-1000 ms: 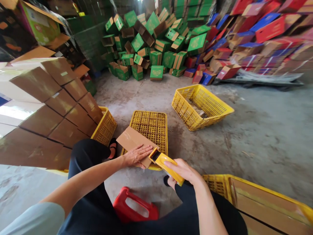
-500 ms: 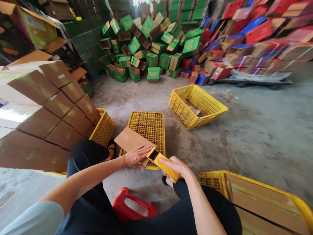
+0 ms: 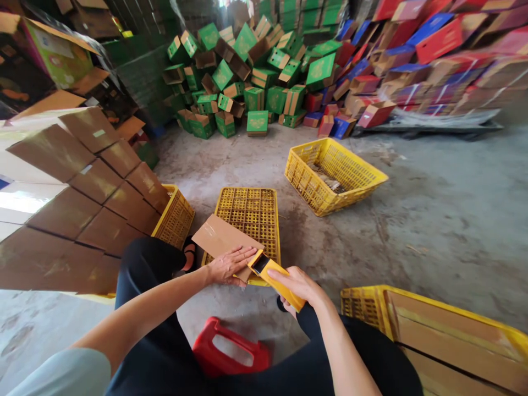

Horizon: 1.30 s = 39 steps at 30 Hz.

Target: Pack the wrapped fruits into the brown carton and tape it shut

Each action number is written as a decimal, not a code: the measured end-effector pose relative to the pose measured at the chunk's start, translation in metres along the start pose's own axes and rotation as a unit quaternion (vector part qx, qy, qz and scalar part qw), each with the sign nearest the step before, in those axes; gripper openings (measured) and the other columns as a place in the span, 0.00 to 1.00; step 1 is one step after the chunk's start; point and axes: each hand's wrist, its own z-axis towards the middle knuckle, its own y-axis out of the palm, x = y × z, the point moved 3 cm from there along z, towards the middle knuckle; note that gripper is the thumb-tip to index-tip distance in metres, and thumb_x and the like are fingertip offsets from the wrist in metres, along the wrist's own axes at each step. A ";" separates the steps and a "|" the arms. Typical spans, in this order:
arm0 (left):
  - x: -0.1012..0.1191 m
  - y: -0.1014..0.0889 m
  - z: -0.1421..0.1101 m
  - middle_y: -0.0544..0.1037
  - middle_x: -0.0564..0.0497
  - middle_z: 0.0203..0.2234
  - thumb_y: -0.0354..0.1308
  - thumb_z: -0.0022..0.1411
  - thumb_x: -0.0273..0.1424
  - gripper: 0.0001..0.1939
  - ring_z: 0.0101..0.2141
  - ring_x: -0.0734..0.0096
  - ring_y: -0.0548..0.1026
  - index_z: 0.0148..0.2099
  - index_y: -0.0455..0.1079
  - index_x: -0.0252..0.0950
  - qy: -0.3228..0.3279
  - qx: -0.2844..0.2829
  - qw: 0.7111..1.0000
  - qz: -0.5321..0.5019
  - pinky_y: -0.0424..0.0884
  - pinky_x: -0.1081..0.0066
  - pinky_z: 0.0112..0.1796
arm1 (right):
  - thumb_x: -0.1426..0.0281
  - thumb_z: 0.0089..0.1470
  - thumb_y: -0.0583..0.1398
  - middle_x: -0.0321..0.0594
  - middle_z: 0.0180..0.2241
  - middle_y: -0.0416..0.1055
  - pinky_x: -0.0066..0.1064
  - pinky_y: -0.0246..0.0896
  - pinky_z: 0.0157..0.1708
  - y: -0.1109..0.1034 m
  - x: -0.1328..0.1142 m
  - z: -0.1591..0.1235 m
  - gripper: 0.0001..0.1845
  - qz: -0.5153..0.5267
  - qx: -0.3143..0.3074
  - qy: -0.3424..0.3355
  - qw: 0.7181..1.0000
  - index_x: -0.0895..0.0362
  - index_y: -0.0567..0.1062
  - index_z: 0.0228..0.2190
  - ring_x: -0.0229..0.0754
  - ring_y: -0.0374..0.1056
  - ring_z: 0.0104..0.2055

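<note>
A flat brown cardboard piece (image 3: 223, 235), perhaps a folded carton, lies slantwise on an upturned yellow plastic crate (image 3: 251, 212). My left hand (image 3: 231, 265) rests on the cardboard's near end, its fingers stretched out flat and pointing right. My right hand (image 3: 295, 286) is closed around a yellow carton stapler (image 3: 280, 281), as far as its shape tells. The tool's front end, with a dark opening on top, meets the cardboard's near right corner beside my left fingertips. Its underside and the contact point are hidden.
Stacked brown cartons (image 3: 86, 192) rise at the left. A red plastic stool or frame (image 3: 233, 346) sits between my legs. Farther off stands a yellow crate (image 3: 336, 176); another crate (image 3: 363, 308) with cardboard is at lower right. Green boxes (image 3: 256, 99) and red-blue boxes (image 3: 391, 82) pile up behind.
The view has shifted slightly. Both hands, the stapler and the cardboard keep nearly the same positions relative to each other.
</note>
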 end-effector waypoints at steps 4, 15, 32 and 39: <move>-0.001 -0.001 0.000 0.49 0.34 0.74 0.51 0.67 0.63 0.56 0.74 0.47 0.50 0.80 0.32 0.35 0.006 0.010 1.000 0.000 0.45 0.48 0.71 | 0.45 0.60 0.60 0.51 0.22 0.76 0.31 0.70 0.21 -0.007 0.000 -0.016 0.27 0.001 0.003 0.005 1.000 0.56 0.74 0.25 0.45 0.74 0.21; 0.013 -0.002 0.005 0.45 0.36 0.75 0.55 0.68 0.59 0.56 0.74 0.48 0.46 0.79 0.28 0.37 0.030 -0.018 0.999 0.000 0.42 0.46 0.71 | 0.52 0.60 0.63 0.49 0.22 0.75 0.34 0.71 0.23 -0.005 -0.010 -0.025 0.22 -0.025 0.045 0.018 0.999 0.56 0.72 0.25 0.48 0.75 0.25; 0.010 0.003 0.004 0.52 0.36 0.74 0.52 0.69 0.60 0.52 0.74 0.50 0.50 0.80 0.34 0.38 0.031 0.010 0.999 -0.004 0.48 0.48 0.71 | 0.47 0.62 0.59 0.53 0.23 0.76 0.37 0.74 0.25 -0.013 0.028 -0.034 0.28 -0.014 -0.002 0.005 1.000 0.59 0.77 0.26 0.48 0.74 0.23; -0.015 -0.021 -0.022 0.51 0.38 0.75 0.42 0.75 0.56 0.42 0.74 0.54 0.50 0.79 0.42 0.38 -0.127 0.089 0.987 -0.040 0.46 0.50 0.71 | 0.51 0.61 0.61 0.48 0.18 0.73 0.40 0.76 0.27 -0.004 0.013 -0.019 0.23 -0.032 0.034 0.067 0.997 0.57 0.77 0.26 0.54 0.77 0.27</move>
